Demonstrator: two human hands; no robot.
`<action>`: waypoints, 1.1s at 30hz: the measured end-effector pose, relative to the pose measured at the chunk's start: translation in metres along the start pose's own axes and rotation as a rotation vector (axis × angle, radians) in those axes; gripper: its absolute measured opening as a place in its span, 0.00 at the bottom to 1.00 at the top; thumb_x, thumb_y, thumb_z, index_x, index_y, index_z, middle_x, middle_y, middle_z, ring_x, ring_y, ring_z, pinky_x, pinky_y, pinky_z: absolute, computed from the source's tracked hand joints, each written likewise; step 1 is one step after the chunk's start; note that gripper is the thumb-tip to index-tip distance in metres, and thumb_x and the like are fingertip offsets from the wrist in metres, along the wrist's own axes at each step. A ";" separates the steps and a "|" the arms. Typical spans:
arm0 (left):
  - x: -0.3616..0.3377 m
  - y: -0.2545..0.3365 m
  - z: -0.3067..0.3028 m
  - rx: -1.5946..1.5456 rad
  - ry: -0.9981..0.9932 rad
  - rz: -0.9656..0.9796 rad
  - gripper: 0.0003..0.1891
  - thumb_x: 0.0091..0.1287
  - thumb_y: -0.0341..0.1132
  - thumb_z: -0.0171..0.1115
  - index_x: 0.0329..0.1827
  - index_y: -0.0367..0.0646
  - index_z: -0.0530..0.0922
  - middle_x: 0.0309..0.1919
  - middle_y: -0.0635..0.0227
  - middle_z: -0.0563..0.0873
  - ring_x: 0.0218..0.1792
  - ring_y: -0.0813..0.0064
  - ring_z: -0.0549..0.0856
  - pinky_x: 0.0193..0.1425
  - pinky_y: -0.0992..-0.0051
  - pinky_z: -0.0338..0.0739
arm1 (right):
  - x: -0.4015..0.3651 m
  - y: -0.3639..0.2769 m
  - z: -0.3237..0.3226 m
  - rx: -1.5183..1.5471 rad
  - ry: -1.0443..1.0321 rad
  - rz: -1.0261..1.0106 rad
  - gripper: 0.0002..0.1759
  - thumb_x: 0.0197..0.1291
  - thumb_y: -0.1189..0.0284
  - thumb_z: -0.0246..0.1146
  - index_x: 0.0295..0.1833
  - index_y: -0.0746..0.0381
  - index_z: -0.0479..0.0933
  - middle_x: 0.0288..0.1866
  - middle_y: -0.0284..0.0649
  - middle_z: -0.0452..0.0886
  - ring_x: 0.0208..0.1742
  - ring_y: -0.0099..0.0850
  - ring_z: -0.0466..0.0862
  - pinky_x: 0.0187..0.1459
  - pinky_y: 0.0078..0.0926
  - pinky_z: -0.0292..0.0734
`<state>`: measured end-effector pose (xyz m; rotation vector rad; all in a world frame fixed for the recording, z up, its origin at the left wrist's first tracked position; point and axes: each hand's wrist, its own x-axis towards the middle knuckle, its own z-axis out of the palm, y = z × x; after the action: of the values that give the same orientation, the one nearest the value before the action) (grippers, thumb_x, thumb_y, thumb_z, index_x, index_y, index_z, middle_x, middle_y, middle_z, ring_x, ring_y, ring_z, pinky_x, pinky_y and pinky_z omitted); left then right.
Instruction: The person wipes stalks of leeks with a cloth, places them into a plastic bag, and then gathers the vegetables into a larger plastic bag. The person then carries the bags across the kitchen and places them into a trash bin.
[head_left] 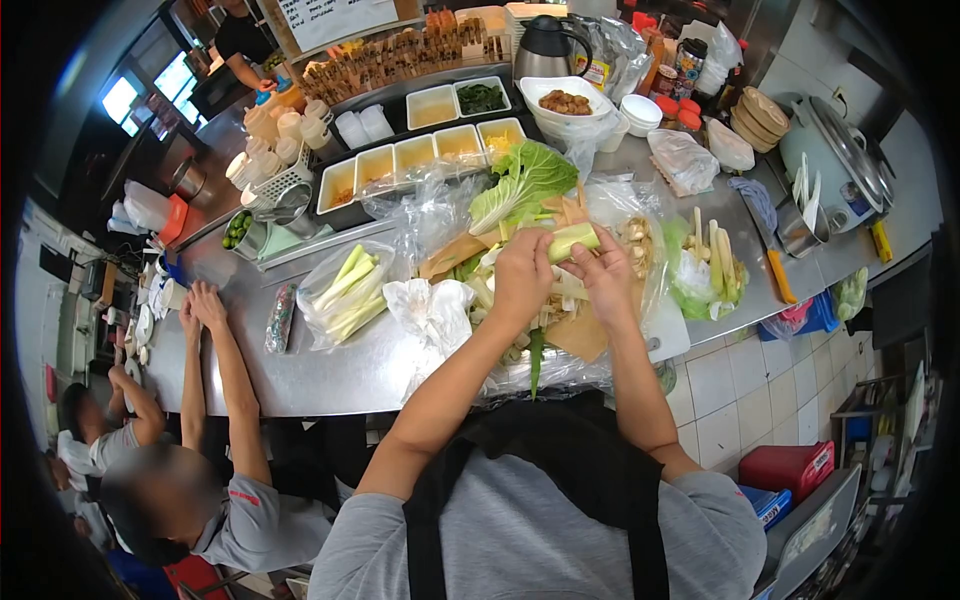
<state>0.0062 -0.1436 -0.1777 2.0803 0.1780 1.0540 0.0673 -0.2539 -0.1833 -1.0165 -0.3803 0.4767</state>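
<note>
I see L hand curled round L end of pale stalk, R hand part-closed on near side. Long axis ~crosswise, btwn hands.

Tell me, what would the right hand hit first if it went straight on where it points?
The right hand would meet the pale green stalk piece at its fingertips first; past that, the large green leaf looks next in line, though depth is unclear.
</note>
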 end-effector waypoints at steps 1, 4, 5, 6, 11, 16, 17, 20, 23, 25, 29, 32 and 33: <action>-0.001 0.001 0.000 -0.082 0.015 -0.155 0.06 0.61 0.27 0.55 0.34 0.33 0.77 0.27 0.59 0.81 0.25 0.71 0.78 0.32 0.74 0.72 | 0.000 0.000 0.002 -0.040 -0.023 -0.008 0.21 0.57 0.76 0.59 0.57 0.65 0.67 0.48 0.38 0.74 0.47 0.26 0.77 0.47 0.25 0.78; -0.002 0.001 0.002 -0.183 0.046 -0.374 0.06 0.61 0.27 0.54 0.33 0.33 0.76 0.25 0.56 0.80 0.24 0.68 0.78 0.32 0.72 0.71 | 0.003 0.003 -0.001 -0.080 -0.065 -0.011 0.21 0.58 0.75 0.58 0.58 0.63 0.66 0.48 0.38 0.74 0.47 0.25 0.76 0.48 0.25 0.77; -0.003 0.000 0.002 -0.199 0.064 -0.440 0.05 0.61 0.26 0.53 0.31 0.34 0.76 0.24 0.54 0.80 0.25 0.64 0.78 0.33 0.71 0.72 | 0.004 0.006 -0.002 -0.078 -0.086 -0.004 0.21 0.58 0.75 0.58 0.58 0.62 0.66 0.48 0.37 0.74 0.47 0.25 0.76 0.48 0.25 0.77; -0.004 -0.002 0.004 -0.199 0.063 -0.439 0.05 0.61 0.26 0.53 0.31 0.34 0.76 0.24 0.54 0.80 0.25 0.64 0.78 0.33 0.71 0.72 | 0.004 0.007 -0.002 -0.078 -0.086 -0.004 0.21 0.58 0.75 0.58 0.58 0.62 0.66 0.48 0.37 0.74 0.47 0.25 0.76 0.48 0.25 0.77; -0.006 -0.007 0.002 0.130 0.211 0.010 0.05 0.61 0.26 0.52 0.32 0.34 0.75 0.24 0.56 0.78 0.26 0.62 0.77 0.34 0.70 0.71 | -0.006 -0.002 0.022 -0.116 -0.026 -0.040 0.21 0.56 0.75 0.61 0.56 0.63 0.67 0.45 0.37 0.75 0.43 0.23 0.76 0.42 0.20 0.78; -0.008 -0.006 -0.001 0.100 0.183 0.002 0.03 0.60 0.24 0.51 0.32 0.35 0.73 0.25 0.56 0.77 0.27 0.58 0.76 0.34 0.68 0.70 | -0.001 0.010 0.025 -0.197 0.093 0.018 0.16 0.54 0.76 0.63 0.49 0.65 0.70 0.40 0.38 0.78 0.37 0.23 0.78 0.36 0.18 0.79; -0.010 -0.010 0.000 0.042 0.204 -0.132 0.02 0.60 0.23 0.50 0.33 0.35 0.72 0.26 0.57 0.77 0.27 0.59 0.76 0.35 0.68 0.69 | -0.002 0.013 0.024 -0.248 0.091 -0.013 0.15 0.53 0.77 0.63 0.47 0.65 0.71 0.39 0.38 0.78 0.36 0.23 0.79 0.35 0.18 0.79; 0.001 -0.041 -0.009 -0.365 0.219 -0.734 0.05 0.65 0.26 0.47 0.35 0.35 0.72 0.26 0.64 0.78 0.28 0.69 0.77 0.35 0.71 0.69 | -0.010 0.017 0.021 -0.207 0.138 -0.006 0.13 0.53 0.79 0.63 0.45 0.66 0.72 0.40 0.39 0.78 0.38 0.24 0.79 0.37 0.18 0.79; 0.006 -0.052 -0.018 -0.825 0.355 -0.887 0.09 0.69 0.30 0.44 0.38 0.34 0.72 0.31 0.66 0.79 0.33 0.74 0.78 0.39 0.72 0.72 | -0.017 0.022 0.012 -0.148 0.120 -0.062 0.12 0.53 0.80 0.62 0.45 0.66 0.72 0.41 0.41 0.78 0.42 0.26 0.80 0.41 0.20 0.79; 0.011 -0.052 -0.023 -1.011 0.403 -0.914 0.09 0.69 0.30 0.42 0.41 0.34 0.71 0.36 0.64 0.78 0.37 0.72 0.78 0.44 0.71 0.73 | -0.021 0.019 0.007 -0.190 0.092 -0.079 0.12 0.53 0.81 0.61 0.44 0.66 0.72 0.42 0.42 0.78 0.43 0.28 0.80 0.44 0.21 0.78; 0.028 -0.038 -0.039 -1.352 0.557 -1.111 0.11 0.71 0.29 0.38 0.49 0.32 0.66 0.49 0.57 0.71 0.48 0.68 0.74 0.58 0.66 0.71 | -0.032 0.012 0.006 -0.188 0.069 -0.141 0.09 0.53 0.84 0.60 0.40 0.65 0.71 0.43 0.43 0.79 0.48 0.30 0.78 0.52 0.25 0.72; 0.036 -0.045 -0.043 -1.393 0.624 -1.144 0.14 0.71 0.29 0.36 0.54 0.32 0.63 0.52 0.56 0.69 0.50 0.67 0.73 0.59 0.66 0.70 | -0.042 0.005 0.010 -0.165 0.081 -0.234 0.08 0.53 0.85 0.59 0.38 0.64 0.70 0.44 0.44 0.78 0.51 0.33 0.77 0.51 0.25 0.72; 0.039 -0.050 -0.044 -1.394 0.630 -1.144 0.14 0.71 0.29 0.36 0.54 0.32 0.63 0.52 0.56 0.69 0.50 0.67 0.73 0.59 0.66 0.70 | -0.047 0.002 0.013 -0.167 0.077 -0.231 0.08 0.53 0.85 0.59 0.38 0.64 0.70 0.44 0.44 0.78 0.51 0.33 0.77 0.51 0.25 0.72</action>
<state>0.0095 -0.0670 -0.1732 0.1951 0.6190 0.6432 0.0215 -0.2695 -0.1828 -1.1330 -0.4677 0.1994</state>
